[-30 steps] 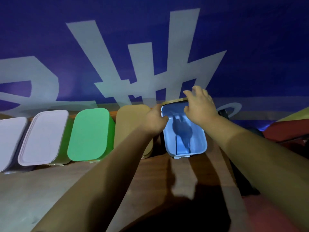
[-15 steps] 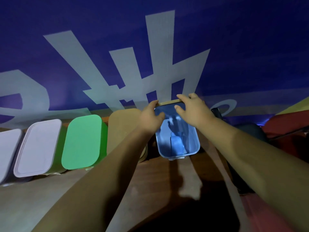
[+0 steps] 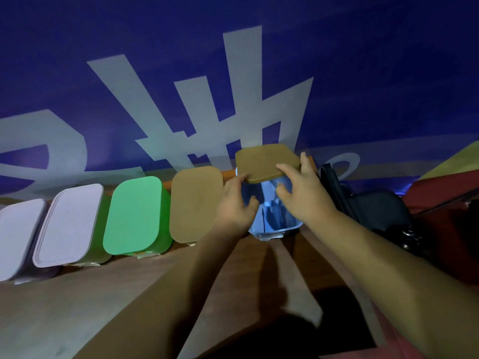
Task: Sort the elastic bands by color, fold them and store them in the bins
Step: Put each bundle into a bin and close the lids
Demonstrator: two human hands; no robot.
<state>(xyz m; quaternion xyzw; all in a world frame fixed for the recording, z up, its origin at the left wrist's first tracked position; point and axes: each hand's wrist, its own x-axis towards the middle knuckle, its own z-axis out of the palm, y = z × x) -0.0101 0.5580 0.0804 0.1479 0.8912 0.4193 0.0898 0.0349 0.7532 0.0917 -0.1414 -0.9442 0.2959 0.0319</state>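
Observation:
A light blue bin (image 3: 272, 224) stands at the right end of a row of bins on the wooden table. Over its far half lies a tan lid (image 3: 267, 165), tilted and held by both hands. My left hand (image 3: 236, 206) pinches the lid's near left corner. My right hand (image 3: 303, 193) holds its near right edge, fingers curled over the rim. Something pale blue lies inside the bin; I cannot tell whether it is a band.
Left of the blue bin stand closed bins: a tan-lidded one (image 3: 195, 203), a green one (image 3: 134, 216) and two with lilac lids (image 3: 68, 225) (image 3: 15, 234). A black bag (image 3: 375, 206) and red items (image 3: 445, 198) lie at the right. A blue banner (image 3: 233, 60) hangs behind.
The tan lid has come forward over the back of the blue bin. Both hands shifted from the bin's far rim onto the lid's near edge.

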